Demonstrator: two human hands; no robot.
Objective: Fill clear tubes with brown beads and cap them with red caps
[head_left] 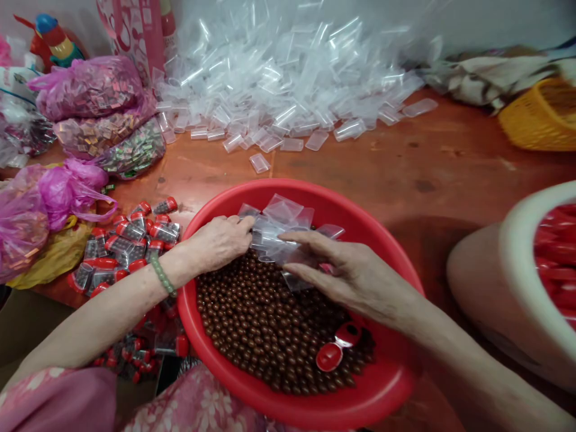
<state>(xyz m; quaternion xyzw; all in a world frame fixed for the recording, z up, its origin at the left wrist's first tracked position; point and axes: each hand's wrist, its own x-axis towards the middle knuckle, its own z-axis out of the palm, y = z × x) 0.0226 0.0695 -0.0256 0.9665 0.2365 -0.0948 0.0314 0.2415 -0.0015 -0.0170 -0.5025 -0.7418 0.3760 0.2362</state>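
In the head view, my left hand [225, 243], with a green bead bracelet at the wrist, has its fingers closed at the edge of some small clear plastic boxes [267, 234]. Opposite it, my right hand [344, 273] curves its thumb and forefinger around the same clear boxes; its other fingers are mostly hidden. Below both hands, a red basin [297, 414] holds many round brown balls [265, 318]. More clear boxes lie on the balls towards the basin's far side. A small red scoop-like piece [330, 355] with a clear middle rests on the balls at the right.
A big heap of clear boxes [288, 78] covers the back of the wooden table [432, 162]. Filled red-capped boxes [130, 240] lie left of the basin, beside pink bags [90, 90]. At right stand a white bucket [486, 270] of red pieces and a yellow basket [535, 123].
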